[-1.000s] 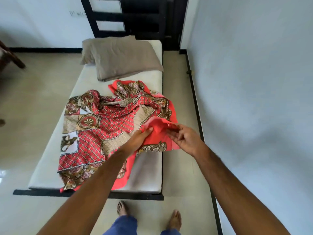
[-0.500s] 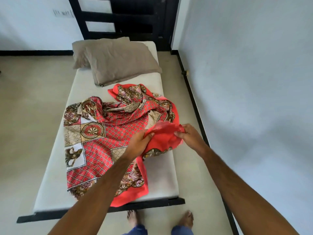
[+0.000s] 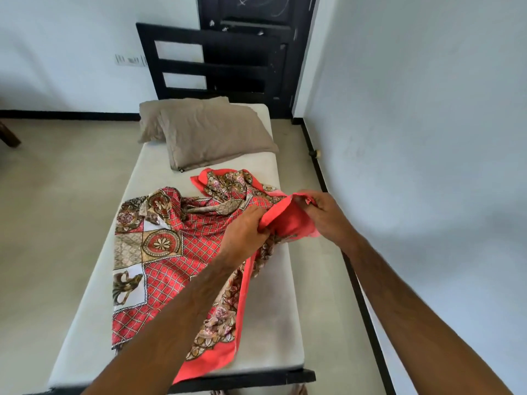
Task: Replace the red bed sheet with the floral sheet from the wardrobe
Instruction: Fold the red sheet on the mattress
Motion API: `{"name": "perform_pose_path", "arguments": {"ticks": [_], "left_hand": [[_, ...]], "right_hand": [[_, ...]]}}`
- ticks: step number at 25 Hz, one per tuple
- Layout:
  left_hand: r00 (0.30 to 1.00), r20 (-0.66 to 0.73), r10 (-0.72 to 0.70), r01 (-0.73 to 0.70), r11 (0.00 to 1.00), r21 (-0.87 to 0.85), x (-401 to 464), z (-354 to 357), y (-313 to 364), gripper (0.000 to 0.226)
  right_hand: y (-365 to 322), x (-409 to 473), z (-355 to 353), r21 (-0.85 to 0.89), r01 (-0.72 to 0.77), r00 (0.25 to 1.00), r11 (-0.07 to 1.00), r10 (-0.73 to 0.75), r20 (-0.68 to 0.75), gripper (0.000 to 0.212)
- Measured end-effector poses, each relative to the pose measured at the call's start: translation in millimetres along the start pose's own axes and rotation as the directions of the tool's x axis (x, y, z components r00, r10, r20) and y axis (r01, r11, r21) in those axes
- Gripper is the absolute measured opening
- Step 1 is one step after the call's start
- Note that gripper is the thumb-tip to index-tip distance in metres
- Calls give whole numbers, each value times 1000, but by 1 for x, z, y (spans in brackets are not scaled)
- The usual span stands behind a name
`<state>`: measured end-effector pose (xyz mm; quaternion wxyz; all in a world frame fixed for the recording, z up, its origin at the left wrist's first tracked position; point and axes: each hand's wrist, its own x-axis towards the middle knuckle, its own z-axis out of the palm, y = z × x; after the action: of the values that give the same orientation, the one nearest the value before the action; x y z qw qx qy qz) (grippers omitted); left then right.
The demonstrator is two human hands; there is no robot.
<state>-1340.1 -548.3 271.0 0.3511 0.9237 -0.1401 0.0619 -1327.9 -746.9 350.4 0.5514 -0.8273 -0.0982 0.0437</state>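
Note:
A red patterned bed sheet (image 3: 176, 252) lies rumpled across the middle of a bare white mattress (image 3: 273, 315). Its plain red edge is lifted over the mattress's right side. My left hand (image 3: 245, 235) grips that edge from the left, fingers curled into the cloth. My right hand (image 3: 325, 215) pinches the same edge a little higher and to the right. The cloth is bunched between both hands. No floral sheet or wardrobe is in view.
Two grey-brown pillows (image 3: 211, 135) lie at the head of the mattress, before the black slatted headboard (image 3: 211, 61). A dark door (image 3: 256, 29) stands behind it. A white wall (image 3: 427, 138) runs close along the bed's right side. Tiled floor (image 3: 57, 209) lies to the left.
Both hands have gathered more of the red edge and lifted it higher, away from the mattress. The camera has tilted upward, so the headboard and door show more and my feet less.

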Motion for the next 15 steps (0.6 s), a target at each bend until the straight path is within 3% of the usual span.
{"name": "perform_pose_path", "arguments": {"ticks": [3, 5, 7, 10, 12, 15], "left_hand": [[994, -67, -88, 88, 996, 2, 13, 3, 6, 22], [947, -178, -266, 238, 957, -166, 17, -3, 7, 21], [903, -159, -399, 308, 859, -409, 17, -15, 3, 18], [921, -14, -391, 294, 714, -635, 14, -33, 1, 9], [931, -43, -361, 267, 758, -595, 13, -45, 0, 9], [950, -6, -313, 247, 759, -602, 7, -64, -4, 27]], "right_hand": [[-37, 20, -33, 116, 63, 996, 991, -55, -69, 30], [-58, 33, -67, 188, 102, 985, 977, -73, -155, 52], [-78, 43, -99, 206, 112, 982, 972, -76, -174, 40], [-92, 58, -130, 171, 95, 980, 981, -62, -191, 37], [-89, 71, -148, 173, 81, 977, 982, -43, -211, 37], [-76, 87, -173, 184, -117, 986, 976, 136, -97, 41]]}}
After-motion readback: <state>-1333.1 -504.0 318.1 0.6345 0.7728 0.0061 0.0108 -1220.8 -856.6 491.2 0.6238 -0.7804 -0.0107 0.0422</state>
